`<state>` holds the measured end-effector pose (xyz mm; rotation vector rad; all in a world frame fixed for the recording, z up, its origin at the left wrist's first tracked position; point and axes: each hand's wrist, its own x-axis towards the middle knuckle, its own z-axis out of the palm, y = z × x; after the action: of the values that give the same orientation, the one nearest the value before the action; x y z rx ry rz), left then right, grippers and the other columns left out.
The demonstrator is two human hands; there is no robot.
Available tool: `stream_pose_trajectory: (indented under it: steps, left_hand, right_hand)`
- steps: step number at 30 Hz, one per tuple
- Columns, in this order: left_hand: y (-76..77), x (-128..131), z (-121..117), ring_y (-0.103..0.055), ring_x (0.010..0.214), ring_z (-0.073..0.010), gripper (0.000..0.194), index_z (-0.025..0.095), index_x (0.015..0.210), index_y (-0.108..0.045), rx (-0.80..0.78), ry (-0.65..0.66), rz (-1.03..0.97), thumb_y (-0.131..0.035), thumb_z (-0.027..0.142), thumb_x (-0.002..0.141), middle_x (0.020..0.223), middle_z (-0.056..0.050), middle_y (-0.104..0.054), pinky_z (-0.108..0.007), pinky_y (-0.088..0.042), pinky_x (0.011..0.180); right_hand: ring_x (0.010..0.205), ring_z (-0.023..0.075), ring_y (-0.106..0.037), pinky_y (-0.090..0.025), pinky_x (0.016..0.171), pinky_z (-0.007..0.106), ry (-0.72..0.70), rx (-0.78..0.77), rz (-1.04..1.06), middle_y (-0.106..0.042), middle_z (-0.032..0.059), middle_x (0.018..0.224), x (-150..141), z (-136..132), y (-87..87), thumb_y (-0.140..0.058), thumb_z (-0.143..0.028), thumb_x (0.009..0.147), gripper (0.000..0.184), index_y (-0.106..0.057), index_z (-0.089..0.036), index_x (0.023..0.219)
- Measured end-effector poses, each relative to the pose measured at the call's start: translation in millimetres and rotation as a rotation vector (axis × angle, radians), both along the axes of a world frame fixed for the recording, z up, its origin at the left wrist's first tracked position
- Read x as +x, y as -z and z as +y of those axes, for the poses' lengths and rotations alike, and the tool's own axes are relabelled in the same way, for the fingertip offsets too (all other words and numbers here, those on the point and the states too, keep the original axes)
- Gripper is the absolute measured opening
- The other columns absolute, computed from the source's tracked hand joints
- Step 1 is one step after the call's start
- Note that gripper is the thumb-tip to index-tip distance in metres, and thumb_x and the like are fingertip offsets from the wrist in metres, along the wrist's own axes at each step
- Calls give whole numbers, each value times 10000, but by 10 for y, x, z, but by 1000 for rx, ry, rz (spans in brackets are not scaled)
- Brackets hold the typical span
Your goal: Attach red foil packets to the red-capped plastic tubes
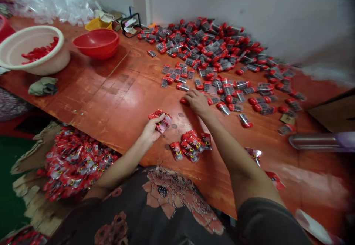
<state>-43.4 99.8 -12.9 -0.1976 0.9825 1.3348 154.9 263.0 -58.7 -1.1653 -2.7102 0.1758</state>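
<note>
My left hand point(153, 128) is closed on a red printed packet point(164, 122), thumb on top, just above the table's near edge. My right hand point(197, 102) reaches forward to the near side of the spread containers. Its fingers curl over a small red-capped container point(183, 100), most of which the hand covers. Close behind it lie more clear containers with red caps and dark contents point(223, 108). Between my forearms sits a small heap of red packets point(191, 145) on the table.
A large pile of red-capped containers point(205, 45) rests against the wall. At left stand a white basin point(59, 58) with red pieces inside and a red bowl point(97, 45). Below the table edge, a torn carton point(30, 185) holds many red packets. A cardboard box point(335, 111) is at right.
</note>
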Motion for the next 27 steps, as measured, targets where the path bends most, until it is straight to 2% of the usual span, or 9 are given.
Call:
stream_pose_trajectory:
  steps: [1,3,4,6,9,12,18,23,27]
  left_hand:
    - [-8,-16,0,-673,596,-114,149,141,767,-637,-15,-13,-9,-737,36,733,701,-16,-695,-231,-576,664]
    - [-21,-48,3,-678,604,-117,139,144,819,-641,-38,-42,-21,-734,63,755,713,-18,-697,-236,-580,677]
    - [-27,-60,6,-679,608,-117,134,145,836,-642,-44,-54,-24,-727,70,766,717,-17,-697,-237,-580,681]
    - [-45,-71,9,-675,610,-111,110,145,823,-636,-38,-75,-29,-696,60,790,720,-16,-693,-229,-571,684]
    - [-87,-31,1,-664,614,-101,133,141,750,-619,-6,-92,-24,-641,27,817,719,-14,-686,-228,-555,698]
    - [-133,71,-28,-651,615,-101,134,132,725,-627,28,-86,16,-649,27,805,708,-13,-684,-238,-536,718]
    - [-174,223,-131,-627,600,-90,159,136,719,-651,147,-72,175,-782,63,669,679,19,-683,-224,-490,688]
    - [-226,231,-217,-617,584,-94,201,148,683,-658,258,-33,290,-833,106,591,648,32,-671,-229,-483,647]
    - [-287,242,-271,-629,603,-108,213,163,692,-683,294,-19,350,-849,133,562,669,22,-687,-244,-500,666]
  right_hand:
    - [1259,326,-481,-392,1037,499,-13,-17,-1,-647,198,1269,-49,-86,8,-441,-185,967,306,-659,-121,1171]
    - [1197,329,-539,-429,990,484,58,-109,69,-675,202,1198,-146,-353,-31,-474,-223,962,278,-654,-115,1145]
    - [1116,314,-588,-466,933,461,122,-185,160,-692,190,1145,-187,-522,-78,-479,-251,965,273,-649,-125,1138]
    - [951,253,-643,-517,807,393,232,-356,475,-700,123,1069,-250,-898,-214,-466,-340,981,285,-629,-180,1151]
    - [715,175,-634,-508,572,289,303,-700,897,-673,32,896,-318,-1435,-433,-502,-474,952,322,-605,-246,1155]
    - [631,138,-578,-471,496,252,383,-807,1087,-635,3,831,-392,-1790,-551,-592,-473,900,307,-596,-267,1128]
    - [548,105,-519,-411,452,231,521,-873,1213,-638,-13,766,-423,-1989,-655,-662,-449,840,289,-602,-233,1023]
    - [597,128,-586,-433,482,239,489,-1015,1208,-670,-5,742,-317,-2006,-772,-716,-441,773,277,-640,-224,926]
    - [649,134,-623,-477,558,254,468,-1039,1213,-680,-4,767,-285,-2004,-759,-750,-416,730,300,-616,-217,910]
